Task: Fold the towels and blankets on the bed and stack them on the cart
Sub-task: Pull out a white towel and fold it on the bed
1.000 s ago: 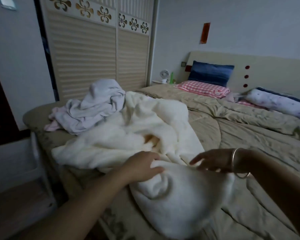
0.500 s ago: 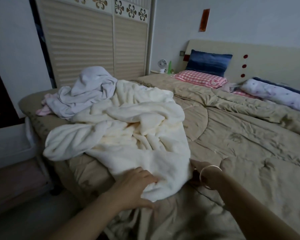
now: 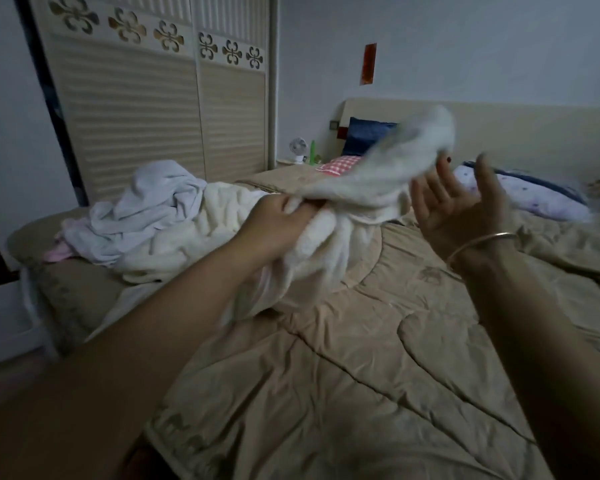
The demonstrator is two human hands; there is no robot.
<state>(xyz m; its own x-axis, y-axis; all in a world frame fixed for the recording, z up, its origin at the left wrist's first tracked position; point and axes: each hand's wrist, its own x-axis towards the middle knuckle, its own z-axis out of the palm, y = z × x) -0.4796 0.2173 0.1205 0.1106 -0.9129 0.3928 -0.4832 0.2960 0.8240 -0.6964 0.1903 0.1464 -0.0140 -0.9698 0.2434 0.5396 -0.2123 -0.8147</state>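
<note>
A fluffy cream blanket (image 3: 201, 233) lies crumpled on the beige bed (image 3: 378, 358). My left hand (image 3: 274, 226) is shut on its near edge and holds it lifted above the quilt. A blurred flap of the blanket (image 3: 395, 161) flies up in front of the headboard. Just right of that flap, my right hand (image 3: 465, 206), with a bangle on the wrist, is raised with palm up and fingers spread, holding nothing. A pale lilac towel (image 3: 146, 209) sits bunched on the bed's far left corner, with a pink cloth (image 3: 58, 252) peeking out under it.
A white cart (image 3: 25, 320) stands at the bed's left side, mostly out of frame. Pillows, blue (image 3: 364, 136), red-checked (image 3: 340, 166) and a flowered bolster (image 3: 520, 195), lie by the headboard. Louvred wardrobe doors (image 3: 153, 109) stand behind the bed.
Both hands rose from the bed's near edge. My left hand lifted the cream blanket's edge, a flap swung up to the right, and my right hand let go and opened.
</note>
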